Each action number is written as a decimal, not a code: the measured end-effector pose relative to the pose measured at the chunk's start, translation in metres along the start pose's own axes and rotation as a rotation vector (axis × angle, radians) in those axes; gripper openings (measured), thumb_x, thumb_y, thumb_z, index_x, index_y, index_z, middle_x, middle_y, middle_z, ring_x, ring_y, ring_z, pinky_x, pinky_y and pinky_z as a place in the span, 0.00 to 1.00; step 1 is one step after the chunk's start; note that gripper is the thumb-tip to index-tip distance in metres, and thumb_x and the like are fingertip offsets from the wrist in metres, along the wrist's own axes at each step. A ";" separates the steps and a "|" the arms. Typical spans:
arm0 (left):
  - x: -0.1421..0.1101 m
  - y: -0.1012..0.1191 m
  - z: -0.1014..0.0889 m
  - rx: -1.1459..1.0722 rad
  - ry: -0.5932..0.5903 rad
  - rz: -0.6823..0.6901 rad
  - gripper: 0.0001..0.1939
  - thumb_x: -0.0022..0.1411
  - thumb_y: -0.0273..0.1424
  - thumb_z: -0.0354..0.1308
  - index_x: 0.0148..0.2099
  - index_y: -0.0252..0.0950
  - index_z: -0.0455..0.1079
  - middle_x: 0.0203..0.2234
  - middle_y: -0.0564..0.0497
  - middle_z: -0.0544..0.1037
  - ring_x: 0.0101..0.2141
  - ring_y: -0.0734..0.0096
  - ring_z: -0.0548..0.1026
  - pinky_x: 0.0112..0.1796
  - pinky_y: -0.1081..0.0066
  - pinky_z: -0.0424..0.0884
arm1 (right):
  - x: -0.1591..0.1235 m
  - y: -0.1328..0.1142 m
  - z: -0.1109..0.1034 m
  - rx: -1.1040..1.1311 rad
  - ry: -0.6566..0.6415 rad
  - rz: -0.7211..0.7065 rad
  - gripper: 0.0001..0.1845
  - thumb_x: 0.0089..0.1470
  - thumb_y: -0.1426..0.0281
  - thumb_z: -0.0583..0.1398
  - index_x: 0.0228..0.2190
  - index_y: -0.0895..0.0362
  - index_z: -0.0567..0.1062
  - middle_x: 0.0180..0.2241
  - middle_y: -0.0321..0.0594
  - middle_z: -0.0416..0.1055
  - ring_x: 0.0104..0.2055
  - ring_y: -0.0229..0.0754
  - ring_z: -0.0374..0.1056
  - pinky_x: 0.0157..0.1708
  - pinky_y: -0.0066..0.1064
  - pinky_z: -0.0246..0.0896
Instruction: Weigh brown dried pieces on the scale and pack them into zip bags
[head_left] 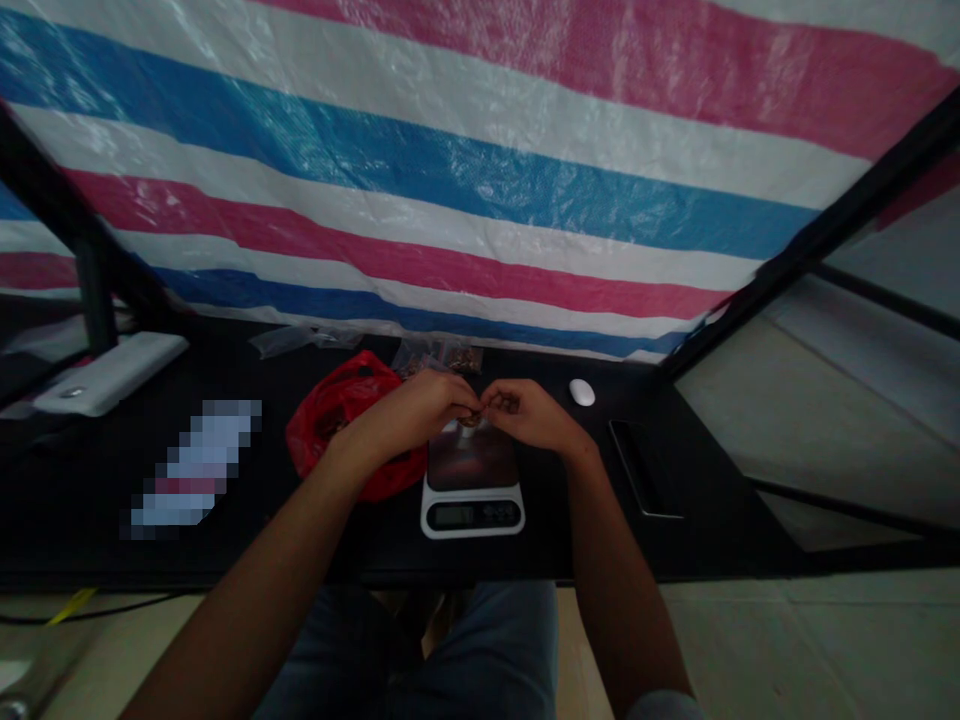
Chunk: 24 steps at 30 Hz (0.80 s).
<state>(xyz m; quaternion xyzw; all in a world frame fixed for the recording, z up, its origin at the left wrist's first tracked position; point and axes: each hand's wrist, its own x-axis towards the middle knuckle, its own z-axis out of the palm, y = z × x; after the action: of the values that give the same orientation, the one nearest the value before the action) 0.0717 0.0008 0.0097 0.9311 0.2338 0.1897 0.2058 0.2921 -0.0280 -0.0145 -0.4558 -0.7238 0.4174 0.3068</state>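
Over a kitchen scale (472,462) with a metal plate and white front, my two hands meet fingertip to fingertip. My left hand (444,397) is closed in a pinch, and so is my right hand (526,413). Between and just below the fingers is what looks like a small clear bag (469,421) with brownish-gold bits in it; its upper part is hidden by the fingers. Whether it rests on the plate I cannot tell. The scale's display is too dark to read. An open red plastic bag (315,425) lies under my left forearm, its contents mostly hidden.
Clear bags (427,357), some with brownish bits, lie at the table's back. A white mouse (581,392) and a dark phone (643,468) are on the right. A white device (112,375) and a blurred-out item (199,465) lie left. Striped sheeting (450,190) hangs behind.
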 end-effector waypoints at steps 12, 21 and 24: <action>-0.006 0.002 0.001 -0.066 0.094 -0.046 0.11 0.69 0.22 0.58 0.47 0.35 0.80 0.42 0.47 0.85 0.44 0.65 0.81 0.47 0.70 0.72 | 0.000 0.002 0.000 -0.009 0.013 -0.031 0.07 0.55 0.71 0.62 0.37 0.58 0.75 0.27 0.33 0.71 0.28 0.37 0.66 0.29 0.28 0.58; -0.008 -0.002 0.007 -0.134 0.121 -0.056 0.14 0.70 0.22 0.57 0.52 0.36 0.79 0.45 0.46 0.85 0.46 0.65 0.81 0.50 0.69 0.73 | 0.000 0.006 0.001 -0.024 -0.019 -0.025 0.08 0.55 0.71 0.62 0.38 0.59 0.76 0.28 0.35 0.73 0.29 0.37 0.68 0.30 0.28 0.59; -0.008 0.000 0.007 -0.133 0.123 -0.077 0.15 0.69 0.21 0.56 0.54 0.35 0.78 0.47 0.45 0.84 0.48 0.64 0.81 0.52 0.67 0.73 | 0.000 0.007 0.001 -0.035 -0.020 -0.035 0.07 0.54 0.72 0.62 0.37 0.59 0.76 0.28 0.34 0.73 0.30 0.38 0.68 0.30 0.28 0.59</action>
<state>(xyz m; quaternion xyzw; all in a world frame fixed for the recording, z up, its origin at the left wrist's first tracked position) 0.0679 -0.0054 0.0015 0.8924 0.2684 0.2536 0.2593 0.2943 -0.0269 -0.0206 -0.4442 -0.7418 0.4039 0.2989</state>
